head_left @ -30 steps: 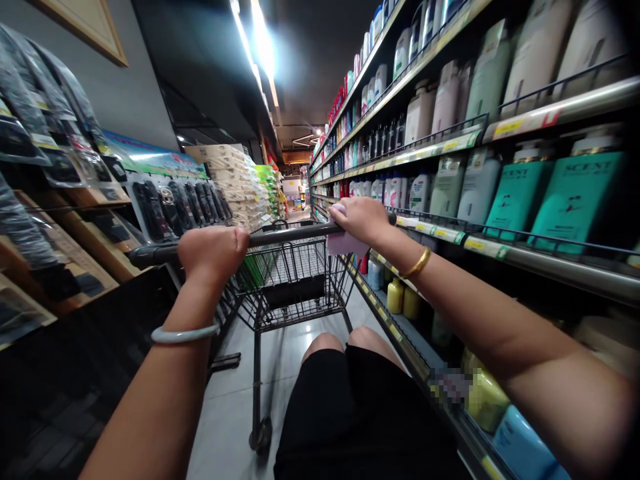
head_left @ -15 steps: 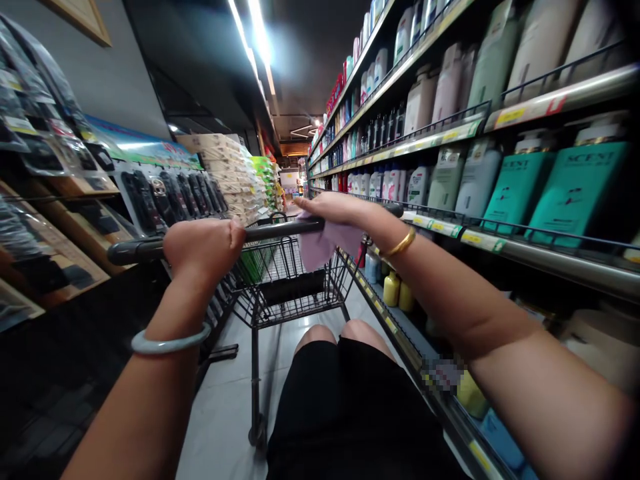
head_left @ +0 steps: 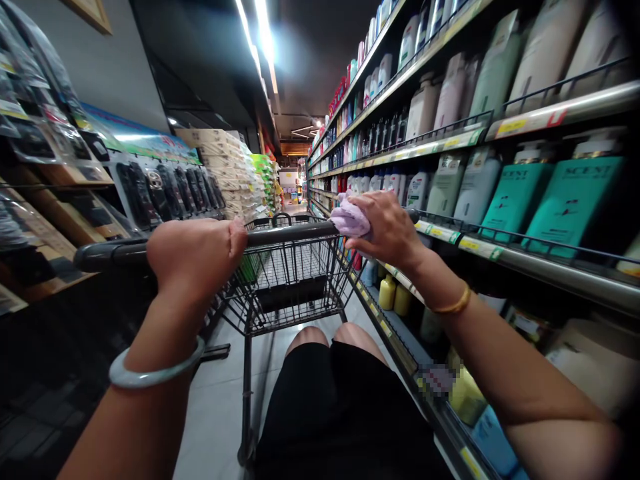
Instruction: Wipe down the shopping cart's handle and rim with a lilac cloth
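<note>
Left hand (head_left: 195, 257) curls round a dark-grey tubular handlebar (head_left: 290, 232); right hand (head_left: 393, 227) clutches crumpled lilac cloth (head_left: 349, 217). Beyond both stands a black wire basket (head_left: 290, 293).

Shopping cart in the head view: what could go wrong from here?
1. The lilac cloth is bunched in the right hand at the handle; it might slip and drop.
2. The cart stands beside a shelf lined with bottles; swinging right, it could bump the shelf.
3. The left hand is closed around the handle, so uneven pressure from the two hands might turn the cart.
</note>
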Tool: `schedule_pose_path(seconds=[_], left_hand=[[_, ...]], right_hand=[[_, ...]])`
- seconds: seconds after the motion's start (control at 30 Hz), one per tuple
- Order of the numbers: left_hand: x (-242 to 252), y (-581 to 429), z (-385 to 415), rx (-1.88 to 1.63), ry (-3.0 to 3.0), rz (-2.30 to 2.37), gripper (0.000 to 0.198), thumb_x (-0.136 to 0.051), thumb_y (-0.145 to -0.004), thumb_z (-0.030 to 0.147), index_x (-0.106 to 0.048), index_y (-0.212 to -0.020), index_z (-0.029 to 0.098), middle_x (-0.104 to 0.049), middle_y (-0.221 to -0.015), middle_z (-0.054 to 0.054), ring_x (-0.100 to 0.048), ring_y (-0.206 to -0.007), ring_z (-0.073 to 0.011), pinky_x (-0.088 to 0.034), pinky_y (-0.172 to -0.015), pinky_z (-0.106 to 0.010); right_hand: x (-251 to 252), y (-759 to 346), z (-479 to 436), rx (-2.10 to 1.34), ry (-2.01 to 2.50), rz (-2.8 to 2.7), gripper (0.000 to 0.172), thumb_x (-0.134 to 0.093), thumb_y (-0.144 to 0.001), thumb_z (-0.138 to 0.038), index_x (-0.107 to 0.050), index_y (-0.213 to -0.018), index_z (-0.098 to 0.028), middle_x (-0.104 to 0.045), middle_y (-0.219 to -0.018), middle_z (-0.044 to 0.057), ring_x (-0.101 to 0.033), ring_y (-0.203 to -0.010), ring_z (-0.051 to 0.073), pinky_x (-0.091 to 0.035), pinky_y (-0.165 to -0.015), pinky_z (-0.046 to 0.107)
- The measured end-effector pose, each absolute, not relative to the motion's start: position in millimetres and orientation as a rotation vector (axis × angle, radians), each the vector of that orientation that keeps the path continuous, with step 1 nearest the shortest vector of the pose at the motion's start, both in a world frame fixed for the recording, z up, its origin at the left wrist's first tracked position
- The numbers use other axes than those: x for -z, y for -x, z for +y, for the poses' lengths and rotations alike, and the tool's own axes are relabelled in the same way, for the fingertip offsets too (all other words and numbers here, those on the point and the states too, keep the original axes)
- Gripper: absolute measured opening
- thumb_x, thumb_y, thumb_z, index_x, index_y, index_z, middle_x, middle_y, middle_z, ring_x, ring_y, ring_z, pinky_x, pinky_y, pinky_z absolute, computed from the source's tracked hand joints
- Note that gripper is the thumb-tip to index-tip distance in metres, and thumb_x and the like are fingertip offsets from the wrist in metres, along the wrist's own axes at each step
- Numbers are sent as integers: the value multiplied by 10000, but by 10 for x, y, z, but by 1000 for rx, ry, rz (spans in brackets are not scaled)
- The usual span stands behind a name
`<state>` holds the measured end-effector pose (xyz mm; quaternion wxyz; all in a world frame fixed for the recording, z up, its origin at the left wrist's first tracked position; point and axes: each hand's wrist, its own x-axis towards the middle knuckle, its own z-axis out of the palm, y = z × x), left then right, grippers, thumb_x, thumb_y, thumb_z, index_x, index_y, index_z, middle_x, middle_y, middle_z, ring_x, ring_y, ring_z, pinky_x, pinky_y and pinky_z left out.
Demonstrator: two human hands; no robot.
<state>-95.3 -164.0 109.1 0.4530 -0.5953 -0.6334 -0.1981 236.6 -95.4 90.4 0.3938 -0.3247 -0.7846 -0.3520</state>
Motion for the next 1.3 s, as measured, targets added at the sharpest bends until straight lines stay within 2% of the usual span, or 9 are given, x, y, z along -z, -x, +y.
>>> schedule_pose_path(seconds=[0.1,0.2,0.33,0.53,0.7,0.9,1.03,1.17,1.3], left_hand=[[-1090,898,-1726,510,1458,-1558,813,-14,-1041,436,-715,-757,139,-664,-743,-110,-515,-635,-219,-207,-582,-367],[-1082,871,-1780,541,1475,-1561,835,-9,-1038,450,-731,-771,127,-665,-753,-122,-528,-655,-234,-206,-593,-370],[-1073,858,-1813,568,1483,-1573,845,-12,-1033,456,-746,-772,128,-667,-766,-125,-562,-691,-254,-211,-613,-371],[-1074,839,-1841,566,1467,-1578,852,10,-1029,459,-741,-786,138,-649,-750,-110,-561,-678,-246,-217,-602,-370],[-1053,832,-1850,612,1452,-1612,814,-36,-1003,469,-752,-779,153,-614,-699,-121,-572,-694,-280,-255,-627,-397],[-1021,804,-1913,840,1544,-1583,597,-219,-928,531,-776,-806,356,-592,-634,-144,-541,-721,-375,-288,-672,-490],[-1020,791,-1939,724,1481,-1596,693,-112,-978,490,-732,-742,290,-563,-628,-122,-531,-675,-330,-279,-662,-467],[-1030,787,-1950,567,1414,-1572,722,-41,-1020,418,-642,-674,216,-553,-649,-89,-531,-648,-278,-243,-627,-417],[-1026,770,-1956,512,1405,-1552,708,-32,-1031,425,-598,-654,228,-538,-631,-61,-505,-614,-252,-232,-612,-400]], right_hand=[[-970,-2570,-1007,906,836,-2092,713,-562,-937,-659,-479,-1505,-236,-570,-1415,134,-494,-1296,330,-383,-1123,531],[-967,-2699,-1066,896,868,-2051,457,-508,-1007,-525,-592,-1390,-290,-613,-1330,105,-533,-1244,298,-422,-1087,528],[-706,-2717,-1168,938,896,-1759,351,-505,-1008,-513,-685,-1228,-307,-637,-1217,104,-551,-1209,306,-435,-1073,551],[-39,-2489,-1190,919,853,-1425,177,-574,-978,-368,-723,-1062,-321,-592,-1146,111,-541,-1174,298,-454,-1047,539],[345,-2085,-961,672,921,-1217,249,-545,-924,-285,-674,-1138,-280,-520,-1237,145,-515,-1225,320,-480,-1018,545],[439,-1374,-471,394,1061,-1091,462,-469,-906,-301,-545,-1348,-188,-484,-1351,224,-490,-1301,346,-466,-1048,565],[427,-854,-523,365,1080,-1244,417,-499,-927,-281,-620,-1324,-245,-465,-1446,208,-441,-1355,373,-433,-1072,589],[426,-701,-698,397,917,-1674,332,-550,-923,-251,-720,-1186,-360,-569,-1331,107,-499,-1279,334,-438,-1077,529],[328,-810,-701,279,1032,-1288,401,-486,-961,-318,-654,-1324,-295,-525,-1301,157,-502,-1266,347,-466,-1024,545]])
